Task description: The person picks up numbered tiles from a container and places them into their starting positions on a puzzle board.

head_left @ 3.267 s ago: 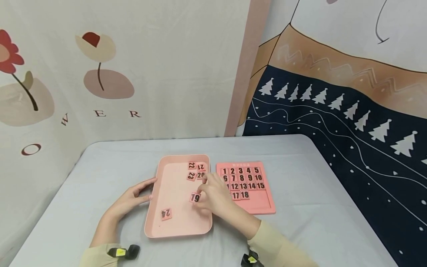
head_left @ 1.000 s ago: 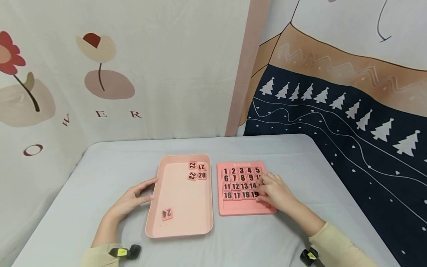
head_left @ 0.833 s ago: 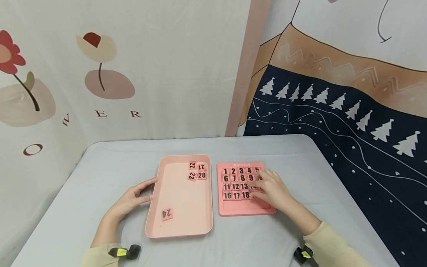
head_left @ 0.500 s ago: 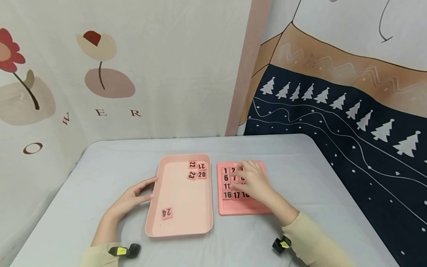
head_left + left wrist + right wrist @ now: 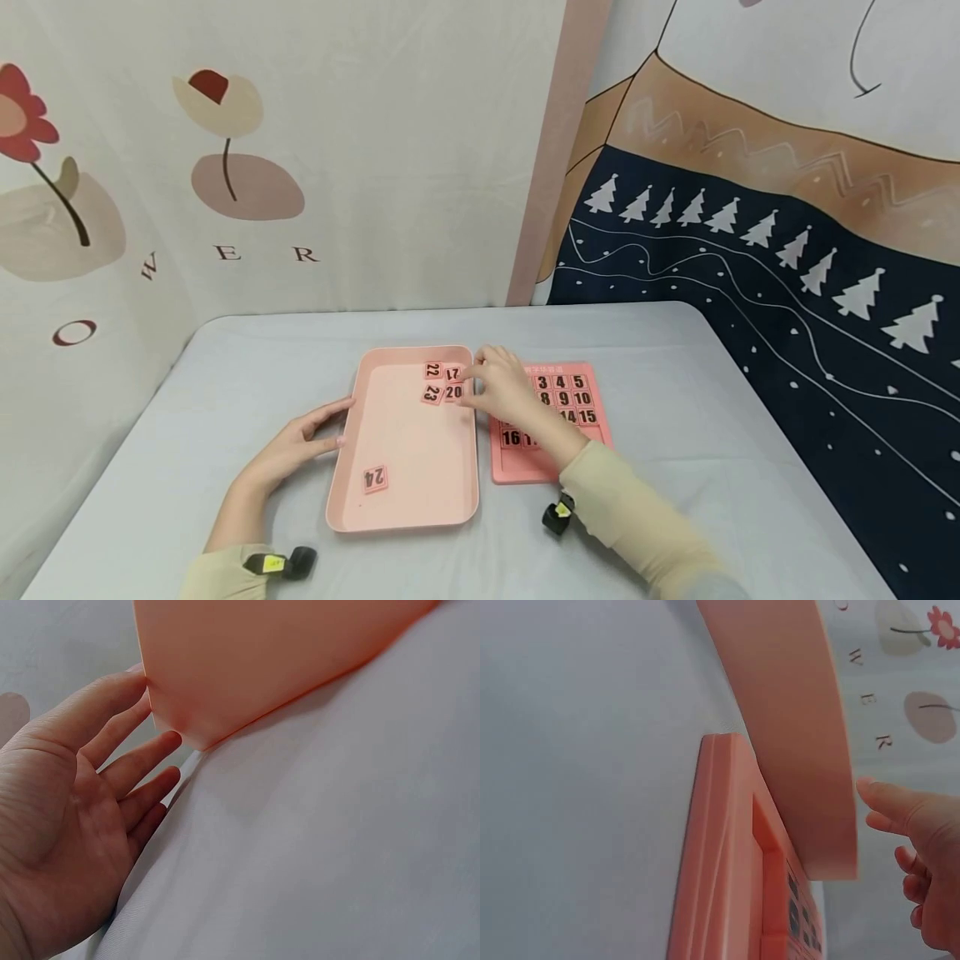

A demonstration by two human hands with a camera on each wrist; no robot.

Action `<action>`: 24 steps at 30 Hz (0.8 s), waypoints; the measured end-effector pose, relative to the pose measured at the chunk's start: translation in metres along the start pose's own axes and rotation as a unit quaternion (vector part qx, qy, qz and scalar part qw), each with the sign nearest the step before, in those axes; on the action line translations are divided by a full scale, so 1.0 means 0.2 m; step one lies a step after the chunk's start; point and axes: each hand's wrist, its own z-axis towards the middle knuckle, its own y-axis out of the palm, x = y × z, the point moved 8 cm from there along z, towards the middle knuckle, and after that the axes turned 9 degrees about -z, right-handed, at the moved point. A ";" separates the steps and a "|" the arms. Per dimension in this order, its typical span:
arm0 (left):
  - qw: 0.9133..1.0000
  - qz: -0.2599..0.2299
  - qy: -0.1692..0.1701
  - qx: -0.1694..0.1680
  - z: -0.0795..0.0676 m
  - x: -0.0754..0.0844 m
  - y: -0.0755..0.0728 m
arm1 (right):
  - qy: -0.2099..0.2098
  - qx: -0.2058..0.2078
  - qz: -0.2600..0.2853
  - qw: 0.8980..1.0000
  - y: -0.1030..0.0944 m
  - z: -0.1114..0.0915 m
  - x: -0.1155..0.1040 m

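Note:
My left hand [image 5: 298, 440] rests its straight fingers and thumb on the left wall of a pale pink tray [image 5: 405, 454]. The left wrist view has the fingertips at the tray's outer wall. Over the tray's right rim reaches my right hand [image 5: 502, 387], thumb and fingers spread and holding nothing. Its fingertips are right beside number tile 20 [image 5: 453, 392] and number tile 21 [image 5: 452, 375]. Tiles 22 [image 5: 432, 370] and 23 [image 5: 431, 394] lie just left of them, and tile 24 [image 5: 375, 479] is upside down near the tray's front.
Right of the tray lies a pink number puzzle board [image 5: 536, 468], with rows of numbered tiles partly hidden by my right hand and forearm. Its bottom row is a bare recess. Both stand on a grey-white cloth-covered table [image 5: 675, 400] against printed curtains.
My right hand brought tile 19 from the tray to the board, let go beside 18, then swept left back to the tray's upper right. The left hand has kept its place.

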 end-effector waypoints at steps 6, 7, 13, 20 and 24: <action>1.000 0.001 -0.001 -0.001 0.00 0.00 0.00 | 0.019 -0.038 0.001 0.999 0.10 0.09 0.01; 1.000 0.002 -0.001 0.000 0.00 0.00 0.00 | 0.021 -0.041 0.000 0.999 0.11 0.09 0.01; 1.000 0.003 -0.003 -0.001 0.00 0.00 0.00 | 0.038 -0.069 -0.023 0.997 0.17 0.13 0.03; 1.000 0.003 -0.004 -0.002 0.00 0.00 0.00 | 0.049 -0.095 -0.043 0.993 0.20 0.15 0.02; 1.000 0.001 -0.005 -0.002 0.00 0.00 0.00 | 0.062 -0.105 -0.035 0.992 0.21 0.16 0.01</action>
